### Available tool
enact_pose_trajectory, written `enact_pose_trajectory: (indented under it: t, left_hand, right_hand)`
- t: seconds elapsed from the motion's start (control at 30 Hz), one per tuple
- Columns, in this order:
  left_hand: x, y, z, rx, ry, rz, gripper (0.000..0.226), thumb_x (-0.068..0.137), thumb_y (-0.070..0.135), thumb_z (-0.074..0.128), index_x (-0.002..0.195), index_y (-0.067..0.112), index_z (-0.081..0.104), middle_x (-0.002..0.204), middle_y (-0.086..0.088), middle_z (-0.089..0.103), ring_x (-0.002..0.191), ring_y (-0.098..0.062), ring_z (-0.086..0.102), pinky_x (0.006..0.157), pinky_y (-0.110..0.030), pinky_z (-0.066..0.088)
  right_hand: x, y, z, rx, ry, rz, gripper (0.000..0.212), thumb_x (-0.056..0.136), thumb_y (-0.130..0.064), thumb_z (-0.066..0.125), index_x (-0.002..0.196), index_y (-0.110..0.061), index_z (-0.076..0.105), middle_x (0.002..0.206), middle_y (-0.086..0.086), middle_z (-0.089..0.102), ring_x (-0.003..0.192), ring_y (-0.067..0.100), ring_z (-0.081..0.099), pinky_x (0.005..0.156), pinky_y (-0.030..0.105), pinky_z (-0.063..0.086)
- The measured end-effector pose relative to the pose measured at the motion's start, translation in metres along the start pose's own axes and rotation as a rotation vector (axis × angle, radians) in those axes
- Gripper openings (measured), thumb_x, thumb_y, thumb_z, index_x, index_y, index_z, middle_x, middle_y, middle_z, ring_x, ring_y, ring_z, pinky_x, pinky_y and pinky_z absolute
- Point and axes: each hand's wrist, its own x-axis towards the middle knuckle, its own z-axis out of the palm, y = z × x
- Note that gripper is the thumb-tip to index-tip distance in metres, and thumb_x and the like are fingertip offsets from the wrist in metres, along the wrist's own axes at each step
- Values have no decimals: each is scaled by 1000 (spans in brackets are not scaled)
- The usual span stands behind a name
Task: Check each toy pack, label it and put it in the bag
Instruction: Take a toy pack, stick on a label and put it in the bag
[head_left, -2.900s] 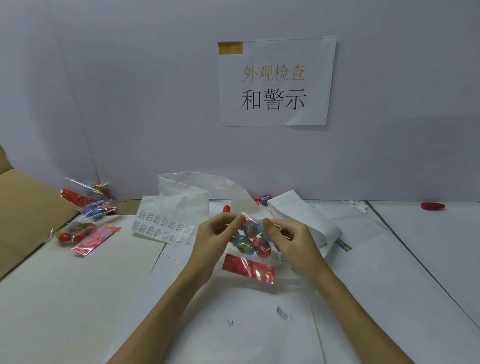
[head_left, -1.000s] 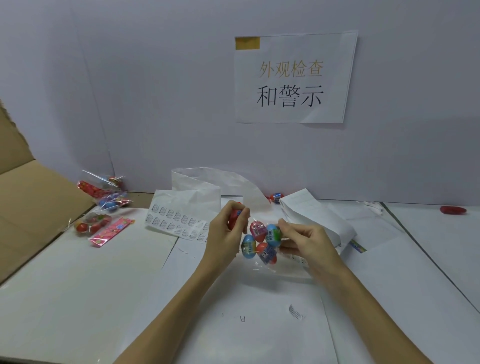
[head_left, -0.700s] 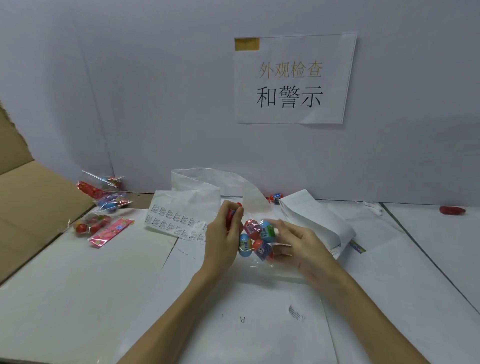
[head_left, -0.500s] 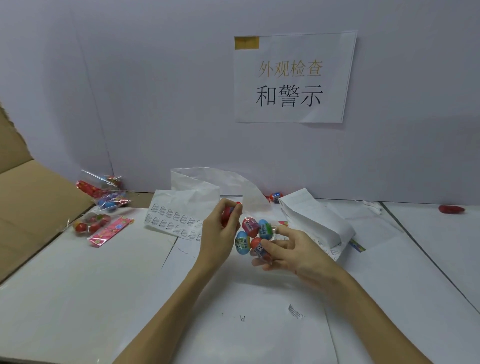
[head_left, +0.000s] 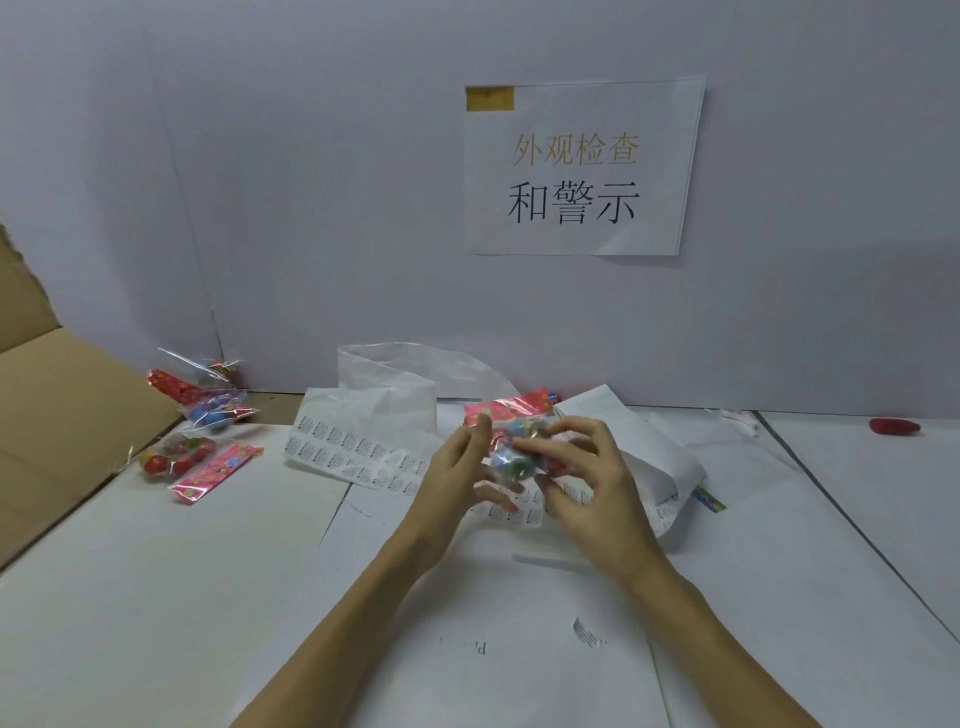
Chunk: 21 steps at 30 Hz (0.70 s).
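On the white table (head_left: 156, 597), the pack (head_left: 514, 441) is now turned, red header away, where it hung below. The right hand (head_left: 587, 483) curls round it; the left hand (head_left: 457, 467) touches it, fingers straight. Checking apparently continues; the labels (head_left: 353, 457) wait just left.

red dotted header on toy pack (head_left: 511, 413), brown cardboard (head_left: 67, 415), white bag (head_left: 395, 379)

Place: small packing and inspection station, workshop-like.
Sign: printed paper notice (head_left: 582, 169) with Chinese characters, taped to a plain grey partition wall (head_left: 311, 182).
Surface: table (head_left: 130, 597) covered in white paper sheets.
Supplies: sheet of small printed labels (head_left: 358, 457), white plastic bag (head_left: 395, 384), cellophane toy packs (head_left: 202, 415) heaped at left.
Edge: opened brown cardboard carton (head_left: 62, 405) at far left.
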Motion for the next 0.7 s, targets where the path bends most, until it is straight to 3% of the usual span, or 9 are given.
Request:
enact_pose_trajectory:
  t: [0.07, 0.13, 0.23, 0.37, 0.57, 0.63, 0.7]
  left_hand:
    - [-1, -1, 0, -66, 32, 9, 43, 95, 40, 69, 125, 9, 65, 113, -16, 75, 99, -40, 74, 77, -47, 64]
    - [1, 2, -3, -136, 63, -4, 40, 90, 28, 72, 125, 9, 66, 115, -15, 76, 104, -38, 74, 80, -44, 64]
    - [2, 7, -6, -166, 64, -28, 42, 86, 29, 72, 125, 15, 66, 113, -9, 78, 104, -28, 76, 79, -31, 62]
    - [2, 9, -4, -171, 57, -24, 41, 84, 30, 73, 122, 14, 68, 112, -8, 78, 107, -26, 75, 89, -32, 60]
    - [1, 8, -5, -112, 7, 17, 35, 83, 29, 80, 117, 27, 74, 115, -3, 76, 117, -28, 68, 95, -31, 57]
    - [-2, 6, -3, -80, -104, 80, 41, 87, 27, 83, 126, 30, 72, 122, -2, 74, 116, -24, 68, 93, -25, 55]
    - [-5, 4, -1, -47, -207, 104, 45, 96, 33, 73, 139, 29, 65, 131, -2, 69, 115, -25, 67, 98, -28, 54]
  right_hand:
    - [-1, -1, 0, 14, -65, -27, 54, 91, 15, 66, 127, -25, 74, 136, -4, 53, 120, 16, 60, 101, 21, 52]
    - [1, -4, 1, 184, -31, 89, 48, 97, 9, 63, 129, -26, 72, 136, -3, 55, 121, 12, 62, 101, 24, 54]
    - [3, -5, 1, 310, 50, 226, 39, 96, -8, 72, 127, -31, 71, 124, -5, 66, 106, 9, 70, 88, 24, 60]
    - [4, -1, 2, 351, 53, 268, 34, 94, -9, 74, 124, -24, 72, 103, -9, 75, 96, 17, 74, 82, 27, 63]
    - [1, 7, 6, 297, 33, 300, 27, 98, -12, 70, 122, -25, 69, 107, -17, 75, 102, 11, 74, 86, 28, 63]
    - [0, 8, 8, 303, -24, 337, 32, 99, -26, 69, 131, -26, 66, 121, -13, 73, 115, 9, 69, 95, 29, 60]
    - [0, 6, 11, 367, -105, 382, 42, 96, -40, 69, 135, -26, 64, 126, -10, 73, 122, 8, 67, 101, 29, 55]
